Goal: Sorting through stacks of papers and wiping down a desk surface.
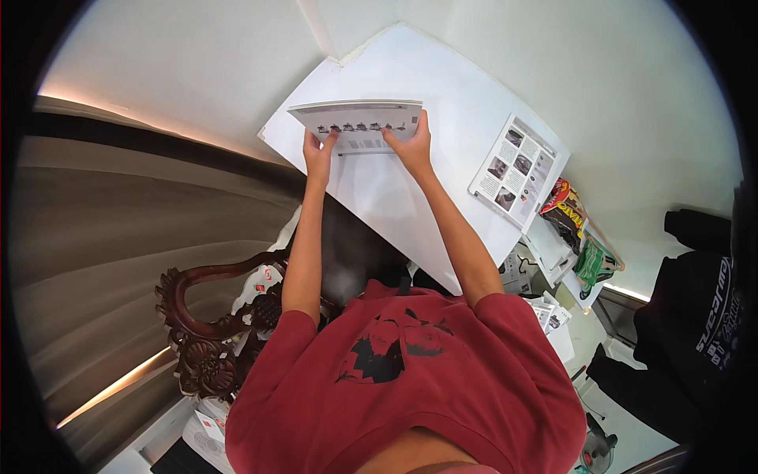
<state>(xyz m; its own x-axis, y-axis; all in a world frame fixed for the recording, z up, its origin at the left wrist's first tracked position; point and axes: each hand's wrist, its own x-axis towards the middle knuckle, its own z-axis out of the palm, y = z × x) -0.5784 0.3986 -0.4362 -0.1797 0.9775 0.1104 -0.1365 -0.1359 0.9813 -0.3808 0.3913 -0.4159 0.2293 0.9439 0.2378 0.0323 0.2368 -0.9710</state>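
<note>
A stack of printed sheets (361,127) is held up on edge, tilted, above the white table (391,201). My left hand (320,151) grips its lower left part, the thumb lying on the printed face. At the lower right side my right hand (413,142) holds the same stack, thumb in front and fingers along the right edge. The face towards me shows a row of small pictures and blocks of text. To the right, a second stack of printed pages (518,169) with several photographs lies flat near the table's right edge.
Beyond the table's right edge are a red, black and yellow plastic bag (562,210), a green bag (594,260) and loose papers (548,314). A carved wooden chair (207,361) stands at the left by a curtain (148,219). Dark garments (681,332) hang at the far right.
</note>
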